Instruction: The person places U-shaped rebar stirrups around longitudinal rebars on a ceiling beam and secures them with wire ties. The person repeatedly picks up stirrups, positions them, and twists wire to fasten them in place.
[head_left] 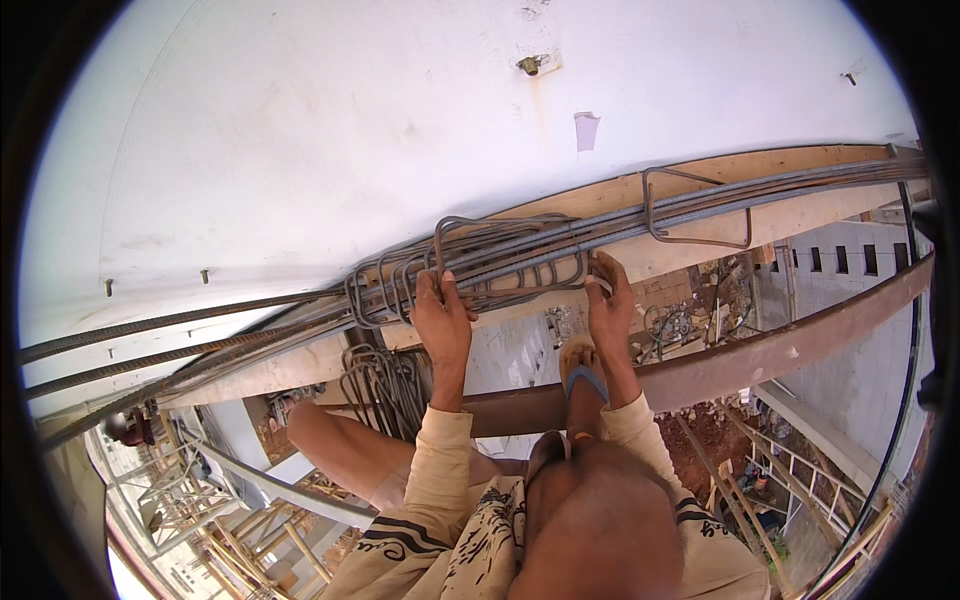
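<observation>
A cluster of bent steel stirrups (500, 240) lies around a bundle of long rebars (690, 204) running along a wooden board. At its left part, my left hand (443, 318) is closed on a stirrup, thumb and fingers pinching the bar. My right hand (612, 305) has its fingers curled at the right end of the same cluster, closed on a stirrup's end. Farther right, a single rectangular stirrup (748, 228) hangs around the rebars. Below and left of my left hand, more stirrups (385, 392) hang in a bunch.
A white wall (330, 120) with short protruding bolts rises ahead. A brown beam (740, 368) crosses beneath my forearms, with my sandaled foot (582, 365) beside it. Far below are reddish soil (695, 440), debris and scaffolding (270, 530); a dark cable (912, 320) runs down at right.
</observation>
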